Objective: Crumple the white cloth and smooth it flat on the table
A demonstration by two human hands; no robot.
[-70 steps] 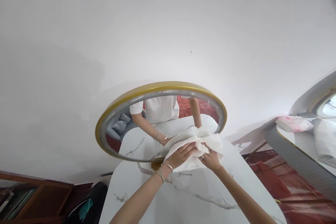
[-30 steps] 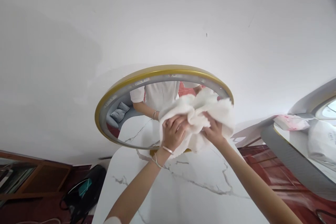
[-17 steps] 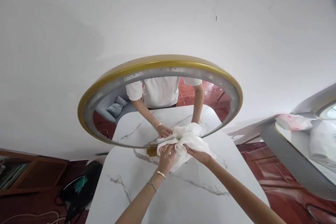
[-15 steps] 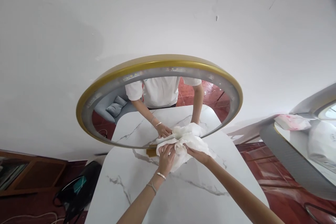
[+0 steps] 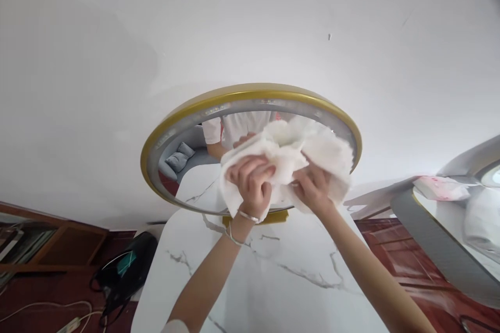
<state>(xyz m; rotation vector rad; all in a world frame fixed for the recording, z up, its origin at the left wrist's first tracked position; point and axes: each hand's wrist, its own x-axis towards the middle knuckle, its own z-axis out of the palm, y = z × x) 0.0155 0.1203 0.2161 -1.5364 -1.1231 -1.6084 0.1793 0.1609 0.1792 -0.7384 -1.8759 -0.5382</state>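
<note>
A crumpled white paper towel [image 5: 283, 153] is spread against the glass of a round, gold-rimmed mirror [image 5: 195, 187]. With bent fingers, my left hand [image 5: 252, 182] grips the towel's left part. On its right part my right hand [image 5: 314, 187] is closed, thumb side toward the middle. Much of the mirror's right half is hidden by the towel and hands. A gold stand [image 5: 275, 217] shows under the mirror's lower edge, on a white marble-patterned table [image 5: 269, 276]. The glass reflects a white shirt and a grey sofa.
A white wall [image 5: 250, 26] rises behind the mirror. To the right is a second table [image 5: 433, 213] with a pink-and-white tissue pack [image 5: 441, 187] and a white bag [image 5: 484, 218]. A black bag [image 5: 128, 265] and a power strip [image 5: 70, 325] lie at the left, near a wooden cabinet [image 5: 58, 244].
Both hands have moved up with the paper towel, from the mirror's bottom edge to the middle and right of the glass. The towel is spread wider, and the view has shifted slightly.
</note>
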